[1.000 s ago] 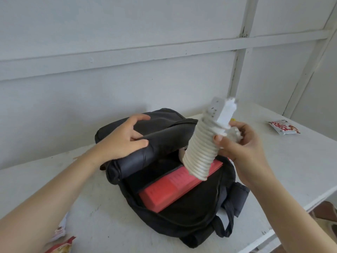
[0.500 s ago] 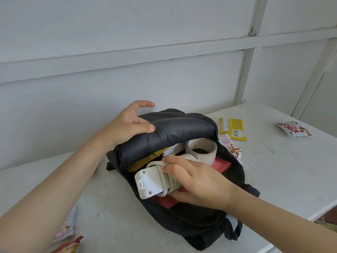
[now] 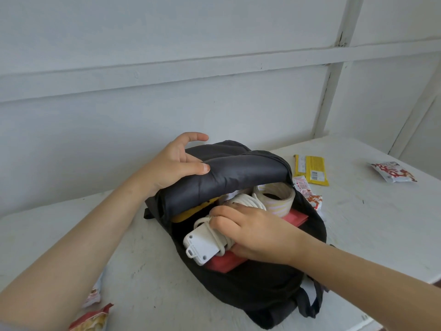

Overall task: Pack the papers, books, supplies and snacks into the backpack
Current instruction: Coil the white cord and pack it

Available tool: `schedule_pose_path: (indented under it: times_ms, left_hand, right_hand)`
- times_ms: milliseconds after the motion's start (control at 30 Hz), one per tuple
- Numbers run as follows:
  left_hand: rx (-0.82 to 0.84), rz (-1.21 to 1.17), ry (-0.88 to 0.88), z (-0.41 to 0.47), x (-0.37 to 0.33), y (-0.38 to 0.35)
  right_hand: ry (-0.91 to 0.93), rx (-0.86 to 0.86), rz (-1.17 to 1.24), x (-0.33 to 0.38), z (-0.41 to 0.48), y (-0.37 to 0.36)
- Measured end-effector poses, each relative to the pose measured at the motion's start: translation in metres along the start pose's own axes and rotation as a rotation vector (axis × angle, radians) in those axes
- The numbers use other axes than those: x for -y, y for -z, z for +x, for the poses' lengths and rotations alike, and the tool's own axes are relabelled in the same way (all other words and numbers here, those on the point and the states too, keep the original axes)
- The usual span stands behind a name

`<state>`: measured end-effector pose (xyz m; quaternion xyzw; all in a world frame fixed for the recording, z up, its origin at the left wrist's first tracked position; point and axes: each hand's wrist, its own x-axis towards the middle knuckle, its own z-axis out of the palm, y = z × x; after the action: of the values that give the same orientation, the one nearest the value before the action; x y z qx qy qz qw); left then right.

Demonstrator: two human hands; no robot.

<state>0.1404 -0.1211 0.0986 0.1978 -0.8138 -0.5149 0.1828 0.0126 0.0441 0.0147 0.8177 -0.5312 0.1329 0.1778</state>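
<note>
The white cord-wound power strip [image 3: 202, 249], gripped by the right hand [image 3: 257, 235], is being seated in the black fabric backpack [image 3: 262, 295], held open by the gripping left hand [image 3: 171, 168]; release is needed next.

This is a plain, sparsely fitted room, perhaps a shed or a back room of a home rather than an office or shop; the view is too narrow to say which. Behind the backpack [image 3: 250, 290] rises a white-painted panel wall [image 3: 167, 111] crossed by a horizontal rail [image 3: 191, 70]. To the backpack's right stands an upright batten [image 3: 327, 99] with cracked paint. The backpack lies on a scuffed white-painted table [image 3: 381, 235], with a yellow snack packet [image 3: 310, 169] loose to its right.
</note>
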Motion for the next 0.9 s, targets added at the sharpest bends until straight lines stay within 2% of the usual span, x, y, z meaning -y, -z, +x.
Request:
schedule_pose_path:
  times_ms: [167, 333, 467, 700, 900]
  left_hand:
    - [0.017, -0.041, 0.022, -0.002, 0.004, -0.002]
    - [-0.017, 0.004, 0.023, -0.005, 0.002, -0.006]
    - [-0.041, 0.019, 0.044, -0.008, 0.005, -0.011]
    - [-0.098, 0.023, 0.066, -0.011, 0.007, -0.019]
    - [-0.098, 0.018, 0.090, -0.017, 0.005, -0.023]
  right_hand:
    - [-0.126, 0.012, 0.034, 0.002, 0.004, -0.010]
    - [-0.238, -0.095, 0.007, 0.010, 0.004, -0.027]
    - [-0.313, -0.206, 0.158, 0.015, -0.013, -0.035]
    - [-0.205, -0.214, 0.165, 0.017, -0.030, -0.029]
    - [-0.217, -0.297, 0.302, 0.026, -0.041, -0.018]
